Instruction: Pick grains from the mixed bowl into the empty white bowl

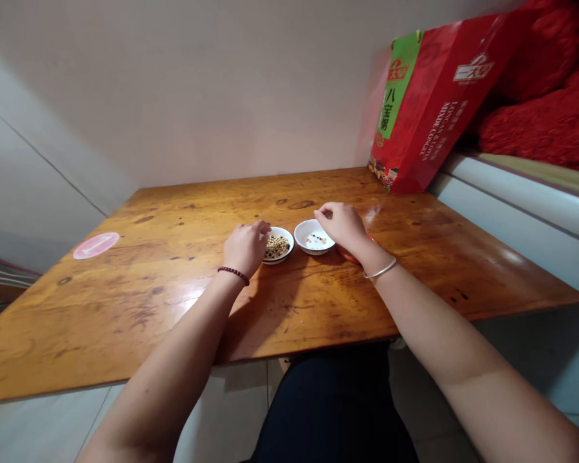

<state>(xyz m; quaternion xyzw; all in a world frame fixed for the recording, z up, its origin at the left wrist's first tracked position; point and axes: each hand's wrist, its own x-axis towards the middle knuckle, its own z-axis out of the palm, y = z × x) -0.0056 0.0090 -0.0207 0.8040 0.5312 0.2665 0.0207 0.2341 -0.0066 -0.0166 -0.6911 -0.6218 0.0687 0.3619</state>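
Bare forearms stretch in from the lower corners of the frame, your left forearm (174, 366) and your right forearm (439, 328) angled inward above dark clothing (332, 411) at bottom center. At mid-frame, two small round bowls sit side by side on a glossy wooden table (174, 212) — a narrow gap between them. Your left hand (244, 247), a beaded bracelet (234, 274) at its wrist, reaches the left side of the fuller bowl (282, 233), its curled fingers pointing right, over the mixed grains (276, 247). Those fingers are bent and only partly spread; whether they have hold of a grain cannot be told from here.

Your right hand (345, 224), above a pale bangle (380, 269), hangs at the upper right rim of the second bowl (309, 228), fingers pointing left and thumb drawn close to the index finger; anything pinched there is too small to make out. A few scattered grains (317, 239) lie in that bowl, just below and left of your right fingertips — your right hand is the nearer to them, while your left is nearer the fuller heap. Beneath your right wrist, a red object (348, 255) shows in part. A red carton (434, 96) leans at upper right.
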